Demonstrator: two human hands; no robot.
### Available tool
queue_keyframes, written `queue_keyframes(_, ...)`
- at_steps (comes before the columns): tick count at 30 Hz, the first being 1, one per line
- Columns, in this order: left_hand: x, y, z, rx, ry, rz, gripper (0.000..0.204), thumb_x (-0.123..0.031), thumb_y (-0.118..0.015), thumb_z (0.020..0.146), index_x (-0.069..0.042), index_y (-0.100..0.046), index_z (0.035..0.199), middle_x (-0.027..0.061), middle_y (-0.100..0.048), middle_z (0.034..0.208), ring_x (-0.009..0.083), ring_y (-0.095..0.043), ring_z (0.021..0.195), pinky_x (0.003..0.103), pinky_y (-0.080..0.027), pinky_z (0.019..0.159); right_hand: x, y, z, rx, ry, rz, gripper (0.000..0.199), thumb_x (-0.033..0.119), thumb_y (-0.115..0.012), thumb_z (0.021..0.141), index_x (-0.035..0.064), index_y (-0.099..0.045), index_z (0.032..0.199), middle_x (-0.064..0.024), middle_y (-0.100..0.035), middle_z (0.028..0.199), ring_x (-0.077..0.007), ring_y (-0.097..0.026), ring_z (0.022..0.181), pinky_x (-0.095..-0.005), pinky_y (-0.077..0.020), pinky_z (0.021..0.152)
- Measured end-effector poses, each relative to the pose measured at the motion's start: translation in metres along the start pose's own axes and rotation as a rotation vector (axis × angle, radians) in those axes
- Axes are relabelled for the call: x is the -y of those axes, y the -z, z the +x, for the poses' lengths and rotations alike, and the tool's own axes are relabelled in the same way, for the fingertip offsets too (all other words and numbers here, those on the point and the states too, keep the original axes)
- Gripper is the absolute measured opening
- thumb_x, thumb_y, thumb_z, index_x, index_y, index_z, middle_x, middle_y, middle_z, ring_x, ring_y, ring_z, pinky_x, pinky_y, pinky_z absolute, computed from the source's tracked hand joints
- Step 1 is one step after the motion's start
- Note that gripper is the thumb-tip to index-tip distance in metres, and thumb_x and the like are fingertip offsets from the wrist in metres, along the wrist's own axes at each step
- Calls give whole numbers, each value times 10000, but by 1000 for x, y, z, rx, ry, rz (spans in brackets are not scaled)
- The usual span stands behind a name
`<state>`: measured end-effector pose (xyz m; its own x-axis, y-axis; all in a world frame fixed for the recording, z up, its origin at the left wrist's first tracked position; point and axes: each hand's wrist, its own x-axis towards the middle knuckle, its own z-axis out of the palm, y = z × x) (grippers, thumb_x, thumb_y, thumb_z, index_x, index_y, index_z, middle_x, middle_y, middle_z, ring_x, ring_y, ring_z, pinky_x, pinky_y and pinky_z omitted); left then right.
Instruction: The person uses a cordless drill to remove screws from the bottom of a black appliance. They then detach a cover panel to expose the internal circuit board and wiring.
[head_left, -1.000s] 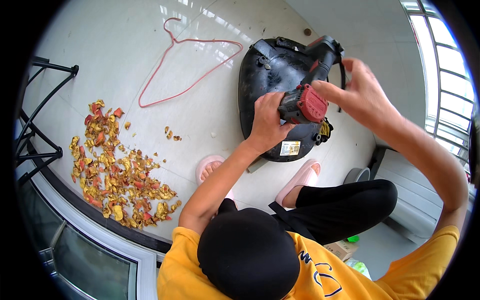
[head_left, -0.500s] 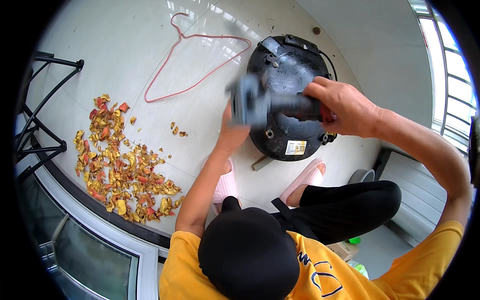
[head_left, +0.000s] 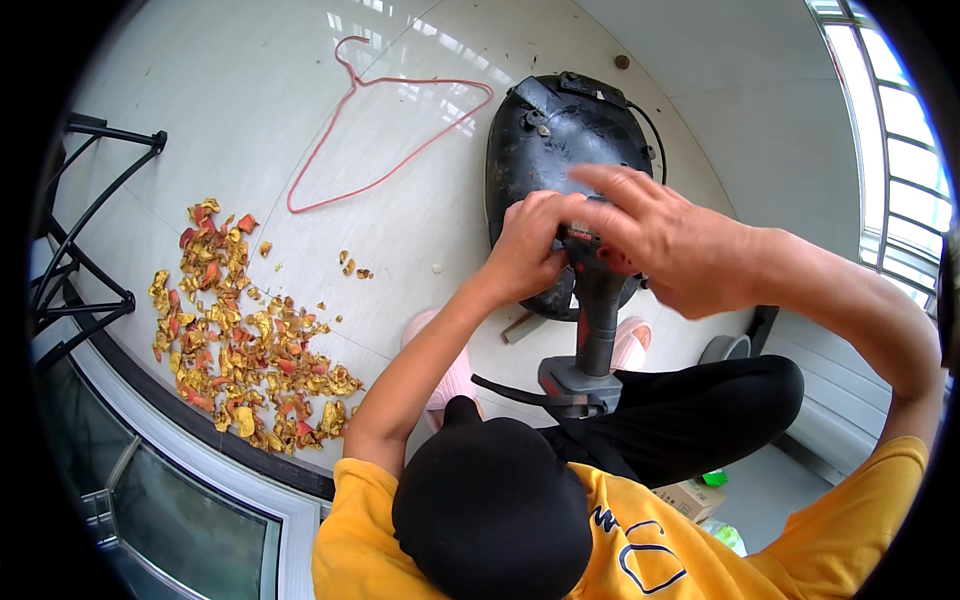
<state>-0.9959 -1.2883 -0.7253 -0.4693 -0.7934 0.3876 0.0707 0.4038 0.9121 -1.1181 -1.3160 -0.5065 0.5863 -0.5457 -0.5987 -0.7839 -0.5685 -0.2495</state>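
Gripping cordless drill [head_left: 597,300] with both your hands above upturned black appliance base [head_left: 560,150] on floor: left hand [head_left: 530,245] clenched on drill head, right hand [head_left: 670,245] wrapped over top, fingers partly spread. Judged mid-job; base not yet opened.

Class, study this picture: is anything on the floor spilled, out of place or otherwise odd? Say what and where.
Yes. A heap of yellow and red scraps is scattered over the tiles at the left, and a bent pink wire hanger lies on the floor beside the black appliance, an odd spot for a hanger.
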Motion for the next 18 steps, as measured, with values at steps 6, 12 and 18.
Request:
queue_keyframes(6,-10,-16,2,-52,98,95,605,-21,-644,637,-89,-465,1211,104,-540,1126,293,-476,1127,435,-313,974,11,20,10,62,-988,784,859,348,-787,703,-73,-327,1295,-237,-561,1083,-254,-649,916,-367,-584,685)
queue_keyframes(12,-16,-14,4,-97,106,88,703,-51,-712,612,-92,-440,1258,116,-531,1167,313,-461,1159,441,-332,963,0,-10,20,44,-630,387,445,174,-724,660,-52,-486,961,-149,-624,792,-292,-648,811,-363,-547,673)
queue_keyframes(18,-12,6,22,69,112,-170,734,-50,-738,677,-34,-394,1325,121,-463,1311,307,-457,1207,382,-352,1019,-3,-7,18,168,30,-603,560,106,-760,638,126,-501,1134,-74,-492,1146,-239,-538,1020,-266,-518,677)
